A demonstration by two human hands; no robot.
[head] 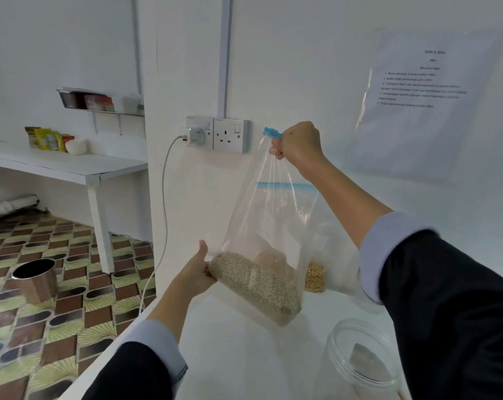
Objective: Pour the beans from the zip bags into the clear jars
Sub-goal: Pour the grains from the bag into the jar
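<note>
Both arms wear dark, near-black jacket sleeves, the left sleeve [135,370] at lower centre of the frame, the right sleeve [452,313] at lower right. Pale blue-grey shirt cuffs (slightly wrinkled) poke out past each jacket edge, leaving wrists and hands bare.

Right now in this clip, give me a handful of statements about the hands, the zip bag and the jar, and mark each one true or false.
1. The right hand pinches the top of the zip bag by its blue zipper. True.
2. The left hand rests flat on the table. False: it grips the bag's lower corner, where the beans sit.
3. The bag is empty. False: pale beans fill its bottom.
4. A clear jar stands on the white table below the bag, with some contents inside. True.
5. Both wall sockets are unused. False: a charger is plugged into the left socket.
</note>
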